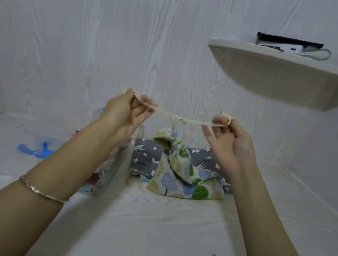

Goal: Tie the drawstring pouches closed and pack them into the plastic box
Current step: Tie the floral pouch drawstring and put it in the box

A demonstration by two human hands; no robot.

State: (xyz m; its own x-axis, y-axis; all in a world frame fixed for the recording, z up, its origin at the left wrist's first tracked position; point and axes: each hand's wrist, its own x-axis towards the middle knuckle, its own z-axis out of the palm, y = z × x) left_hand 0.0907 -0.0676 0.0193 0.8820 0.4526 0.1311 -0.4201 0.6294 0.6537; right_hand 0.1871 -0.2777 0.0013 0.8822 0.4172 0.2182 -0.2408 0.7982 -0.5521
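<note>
I see both hands raised over the white table (pixel 147 224), pulling a cream drawstring (pixel 196 122) taut in a nearly level line between them. The left hand (pixel 124 112), at about 10 o'clock from the pouch, pinches one end of the cord between thumb and curled fingers, and a bracelet (pixel 41 191) sits on that forearm. The right hand (pixel 231 142), at about 2 o'clock, has the other end looped round a fingertip and pinched, its remaining fingers loosely spread. The cord crosses in a small knot midway, and two strands drop from there to the gathered neck of the tree-print pouch (pixel 178 174), which stands at the middle of the table with its base resting on the surface. Just behind it, toward 12 o'clock, lies a grey pouch (pixel 147 157). The clear plastic box (pixel 123 160) is at 9 o'clock from the pouch, partly hidden by the left forearm; I cannot tell what is inside. Further out at 9 o'clock is a blue plastic piece (pixel 34 150). A shelf (pixel 283 80) juts from the wall at 1 o'clock.
</note>
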